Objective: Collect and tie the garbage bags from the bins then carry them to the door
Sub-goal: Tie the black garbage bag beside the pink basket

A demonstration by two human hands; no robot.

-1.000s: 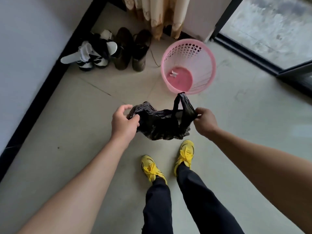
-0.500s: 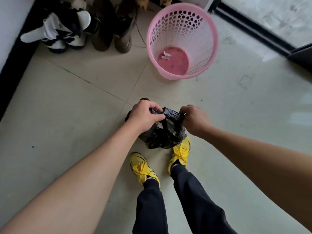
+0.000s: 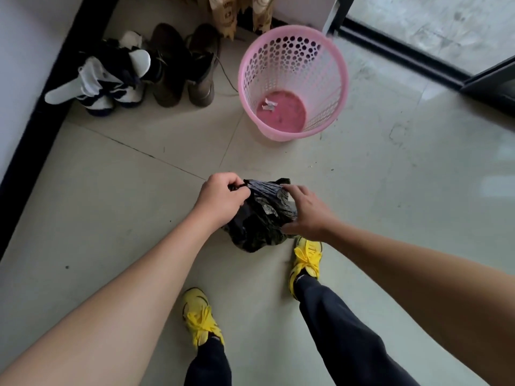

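The tiled floor [image 3: 111,218] carries a pink bin [image 3: 295,51] near its far edge. The black garbage bag [image 3: 259,227] is mid-floor. The left hand [image 3: 220,199] pinches its gathered top, and the right hand [image 3: 309,213] lies straight-fingered against its side. A paper scrap [image 3: 268,104] lies in the bin.

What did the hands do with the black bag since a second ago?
The black bag was stretched wide between both hands; then they came together. The left hand now pinches the bag's gathered top. The right hand has let its handle go and rests with fairly straight fingers on the bag's side. The pink bin stayed put with a paper scrap inside; so did the shoes by the wall.
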